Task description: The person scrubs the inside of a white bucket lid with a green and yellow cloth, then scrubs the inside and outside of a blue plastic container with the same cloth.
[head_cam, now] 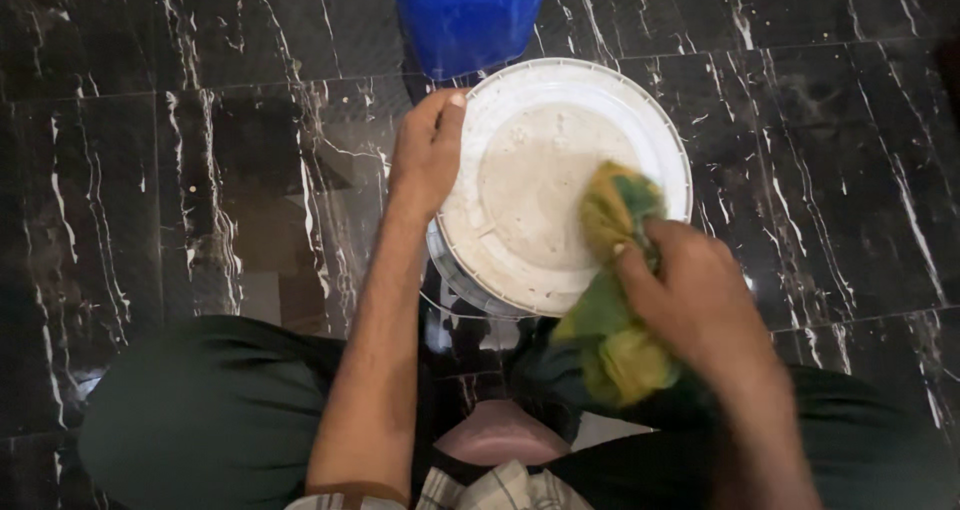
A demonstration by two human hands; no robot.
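Over dark tiles, left hand (pixel 428 150) grips lid (pixel 520 140) (white); right hand (pixel 690 300) clutches cloth (pixel 612 270).

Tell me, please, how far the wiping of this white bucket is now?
Done: nothing looks fully clean. In hand: the left hand steadies the white bucket by its rim while the right hand presses a yellow-green cloth on it. Left: brownish grime across the round face.

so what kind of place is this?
Probably a home washing spot at floor level. The person crouches on a black marble-look tiled floor, a blue bucket stands near, the left hand steadies a white lid, the right hand holds a yellow-green cloth.
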